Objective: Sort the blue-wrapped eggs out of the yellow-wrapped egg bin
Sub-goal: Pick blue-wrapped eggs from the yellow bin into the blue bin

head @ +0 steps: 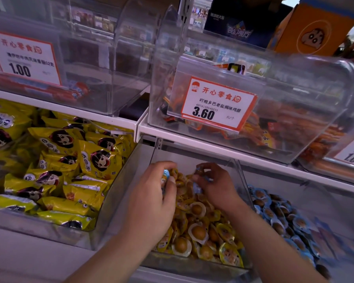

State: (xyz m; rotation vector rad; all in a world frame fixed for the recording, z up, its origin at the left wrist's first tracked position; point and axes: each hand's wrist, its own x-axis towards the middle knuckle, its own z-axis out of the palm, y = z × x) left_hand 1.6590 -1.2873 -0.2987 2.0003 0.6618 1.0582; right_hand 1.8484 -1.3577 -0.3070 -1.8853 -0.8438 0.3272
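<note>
— Hands first: where are they?
— Both are down in the yellow-wrapped egg bin (pixel 241 176), the clear middle one on the lower shelf. The left hand (pixel 151 201) has its fingers curled round a blue-wrapped egg (pixel 165 174). The right hand (pixel 215 185) pinches another blue-wrapped egg (pixel 197 187) near the back of the heap.
— And the neighbours?
— A bin of blue-wrapped eggs (pixel 282 217) sits just right of it; yellow snack bags (pixel 70 160) fill the bin to the left. Above hangs a price tag (pixel 217 105) reading 3.60.
</note>
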